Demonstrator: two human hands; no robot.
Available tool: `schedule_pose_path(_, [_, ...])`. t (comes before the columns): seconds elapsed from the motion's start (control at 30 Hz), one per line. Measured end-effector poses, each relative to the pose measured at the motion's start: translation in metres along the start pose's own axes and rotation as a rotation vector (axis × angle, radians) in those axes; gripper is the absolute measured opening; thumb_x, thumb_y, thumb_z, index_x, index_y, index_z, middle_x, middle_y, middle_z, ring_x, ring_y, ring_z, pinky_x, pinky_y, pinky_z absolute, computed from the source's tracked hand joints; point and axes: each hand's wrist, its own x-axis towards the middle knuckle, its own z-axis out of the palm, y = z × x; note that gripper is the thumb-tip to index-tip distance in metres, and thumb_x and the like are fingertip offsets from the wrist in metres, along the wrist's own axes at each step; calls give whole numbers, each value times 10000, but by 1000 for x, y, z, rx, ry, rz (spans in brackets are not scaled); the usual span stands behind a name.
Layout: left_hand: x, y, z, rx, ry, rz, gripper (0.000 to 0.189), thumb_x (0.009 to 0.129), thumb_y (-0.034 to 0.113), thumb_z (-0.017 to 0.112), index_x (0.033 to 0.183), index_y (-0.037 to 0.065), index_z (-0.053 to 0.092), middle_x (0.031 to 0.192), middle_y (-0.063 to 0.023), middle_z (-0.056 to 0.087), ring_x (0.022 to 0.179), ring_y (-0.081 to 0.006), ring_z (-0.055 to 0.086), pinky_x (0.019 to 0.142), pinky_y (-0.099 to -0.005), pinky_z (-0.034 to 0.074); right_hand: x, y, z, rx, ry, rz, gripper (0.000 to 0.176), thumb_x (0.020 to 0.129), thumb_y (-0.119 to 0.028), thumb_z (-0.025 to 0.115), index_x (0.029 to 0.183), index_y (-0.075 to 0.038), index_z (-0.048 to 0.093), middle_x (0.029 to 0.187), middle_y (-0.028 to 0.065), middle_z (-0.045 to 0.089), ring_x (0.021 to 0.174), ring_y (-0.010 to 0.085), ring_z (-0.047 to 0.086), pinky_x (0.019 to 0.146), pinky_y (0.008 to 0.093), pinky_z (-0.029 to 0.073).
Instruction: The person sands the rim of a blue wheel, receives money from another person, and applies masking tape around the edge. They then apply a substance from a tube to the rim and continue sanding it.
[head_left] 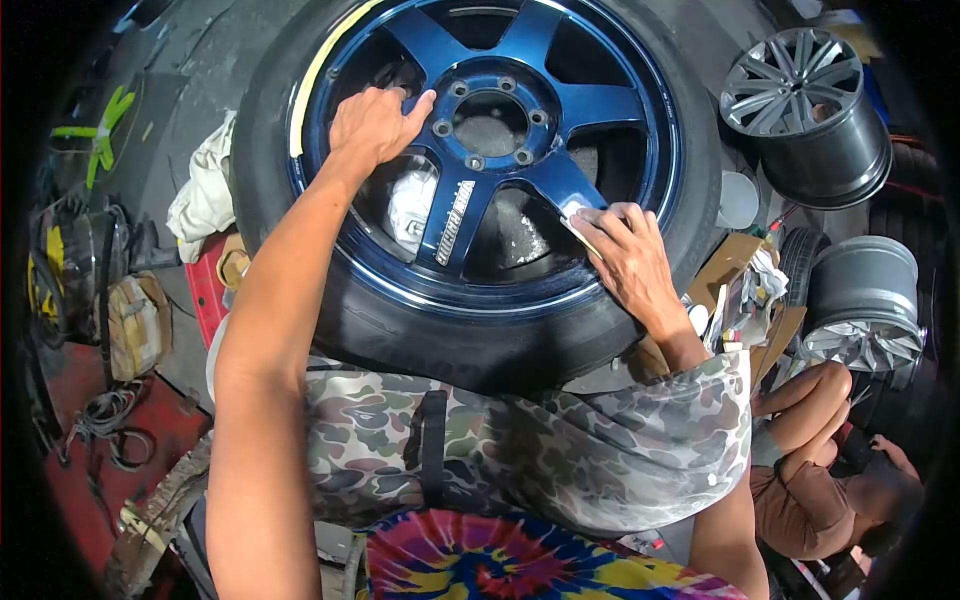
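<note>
A blue spoked wheel (462,218) with a black tyre (440,350) lies in front of me, yellow tape (312,85) along its upper left rim. On a left spoke rests my left hand (375,125), thumb stretched towards the hub and the other fingers curled over the spoke's edge. My right hand (628,250) is at the end of the lower right spoke, its fingers bent over a thin, pale-edged pad (578,236) pressed to the blue surface. Under the spokes, a white crumpled thing (410,205) shows through a gap.
Two bare wheels (800,100) (865,290) stand at the right. Another person (810,490) crouches at the lower right. A white cloth (205,190), a red case (207,290) and coiled cables (110,415) lie at the left. A plastic cup (738,198) sits right of the tyre.
</note>
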Motion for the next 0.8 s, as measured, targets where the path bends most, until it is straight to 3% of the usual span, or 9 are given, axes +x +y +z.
schedule_pose_path(0.43, [1,-2,0,-29,44,30,707,1029,645,508,1094,16,824,995,-285,779,995,-441,763,935,-509,594,10,0,4,6,36,6,425,906,-173,772,1320,-91,719,1235,32,665,1144,272,578,941,411,446])
schedule_pose_path(0.8, [-1,-2,-3,-9,-42,-4,741,1045,669,479,1169,13,799,1008,-299,768,1014,-465,747,952,-533,579,7,-2,3,20,20,10,422,893,-159,774,1307,-94,727,1272,27,666,1163,267,577,936,400,449])
